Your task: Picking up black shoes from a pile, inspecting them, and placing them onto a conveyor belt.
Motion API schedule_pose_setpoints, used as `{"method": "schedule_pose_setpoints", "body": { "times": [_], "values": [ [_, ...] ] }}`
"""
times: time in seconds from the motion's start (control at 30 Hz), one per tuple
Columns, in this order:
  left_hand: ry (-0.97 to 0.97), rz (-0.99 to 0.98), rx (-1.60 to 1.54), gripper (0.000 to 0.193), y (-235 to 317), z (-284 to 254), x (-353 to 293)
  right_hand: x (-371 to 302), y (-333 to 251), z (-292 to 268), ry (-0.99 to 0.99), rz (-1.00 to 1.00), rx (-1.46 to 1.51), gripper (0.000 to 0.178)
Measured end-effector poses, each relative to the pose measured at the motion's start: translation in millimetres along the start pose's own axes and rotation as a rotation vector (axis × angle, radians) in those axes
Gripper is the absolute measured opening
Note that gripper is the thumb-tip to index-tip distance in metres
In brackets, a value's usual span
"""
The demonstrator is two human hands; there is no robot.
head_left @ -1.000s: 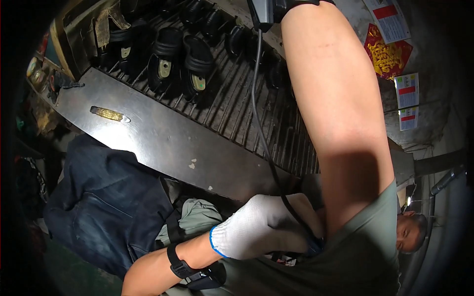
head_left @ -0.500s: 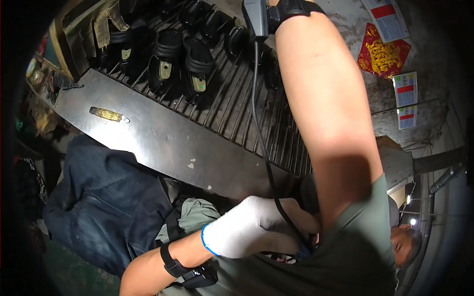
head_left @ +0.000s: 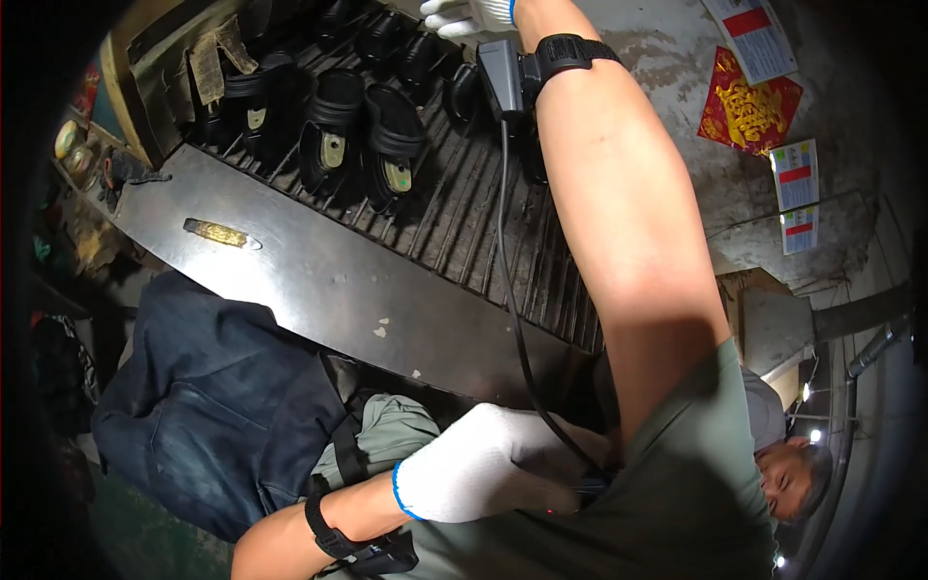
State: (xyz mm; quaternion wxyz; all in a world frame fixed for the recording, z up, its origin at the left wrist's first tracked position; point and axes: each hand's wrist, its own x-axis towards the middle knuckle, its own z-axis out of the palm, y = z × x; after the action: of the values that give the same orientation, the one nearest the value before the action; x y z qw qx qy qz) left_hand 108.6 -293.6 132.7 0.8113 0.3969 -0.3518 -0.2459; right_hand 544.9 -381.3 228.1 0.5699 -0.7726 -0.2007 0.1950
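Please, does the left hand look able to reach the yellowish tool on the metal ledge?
Probably yes: nothing covers the yellowish tool, though the cable passes in front of the left hand, which is near the shirt.

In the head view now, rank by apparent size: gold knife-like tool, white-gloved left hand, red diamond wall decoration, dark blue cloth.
1. Dark blue cloth
2. White-gloved left hand
3. Red diamond wall decoration
4. Gold knife-like tool
Apparent size only; nearness to the camera may enlarge the hand.

Mtl ledge w/ tool, rack w/ footwear
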Motion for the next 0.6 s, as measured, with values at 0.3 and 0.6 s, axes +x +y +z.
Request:
{"method": "schedule_pose_setpoints", "body": {
  "times": [0.3,0.6],
  "values": [
    [0.059,0.377,0.435,0.011,-15.0,-10.1,4.2,16.0,22.9,-8.5,-0.035,0.015,-0.044,0.019],
    [0.155,0.076,0.029,0.023,4.4,-7.1,-2.2,42.3,45.4,-12.7,-0.107,0.136,0.048,0.02]
  ]
}}
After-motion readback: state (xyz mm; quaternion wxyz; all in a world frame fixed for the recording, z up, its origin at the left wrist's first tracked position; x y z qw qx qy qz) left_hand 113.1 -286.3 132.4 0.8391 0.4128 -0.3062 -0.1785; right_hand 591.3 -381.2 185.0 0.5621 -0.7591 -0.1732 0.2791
